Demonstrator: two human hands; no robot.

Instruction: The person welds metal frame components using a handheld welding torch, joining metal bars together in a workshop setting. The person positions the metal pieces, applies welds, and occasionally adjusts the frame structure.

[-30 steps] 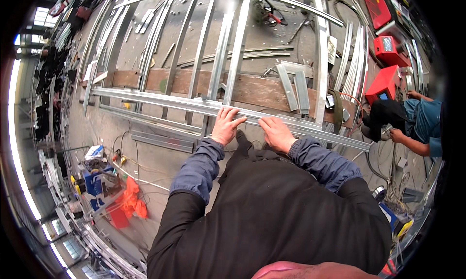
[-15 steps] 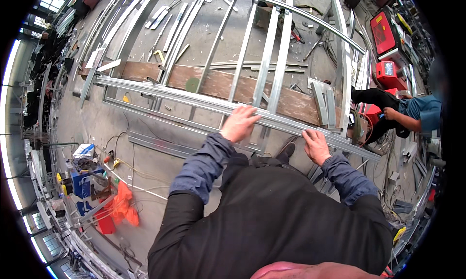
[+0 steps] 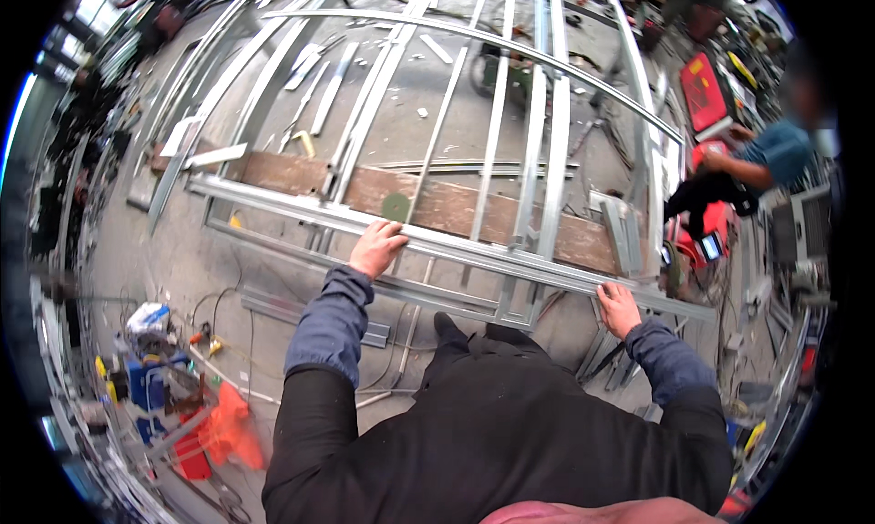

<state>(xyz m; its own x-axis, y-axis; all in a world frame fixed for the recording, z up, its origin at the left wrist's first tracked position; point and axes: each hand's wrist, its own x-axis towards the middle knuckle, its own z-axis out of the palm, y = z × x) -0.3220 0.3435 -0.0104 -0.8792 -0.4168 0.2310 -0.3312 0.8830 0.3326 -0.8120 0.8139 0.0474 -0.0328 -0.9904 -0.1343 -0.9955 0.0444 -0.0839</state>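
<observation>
A long silvery metal rail (image 3: 501, 262) crosses in front of me, along the near side of a frame of metal bars. My left hand (image 3: 377, 250) grips it left of the middle, its fingers curled over the top. Farther right, my right hand (image 3: 619, 309) has bent fingers hooked on the same rail's near edge; the fingertips lie on the metal. Just behind the rail runs a worn brown board (image 3: 447, 207), bearing a round green disc (image 3: 396, 207) close to my left hand. Narrow metal bars (image 3: 444, 128) stretch away from the board.
At the right, another person in a teal top (image 3: 779, 155) is beside red machines (image 3: 706, 91). Short metal offcuts (image 3: 335, 87) litter the floor beyond the board. Cables, a blue case (image 3: 146, 383) and an orange bag (image 3: 231, 426) lie at lower left.
My left hand has shifted left along the rail, and my right hand slightly right, so they are farther apart. The view has moved. The other person's arm has moved toward the red machines.
</observation>
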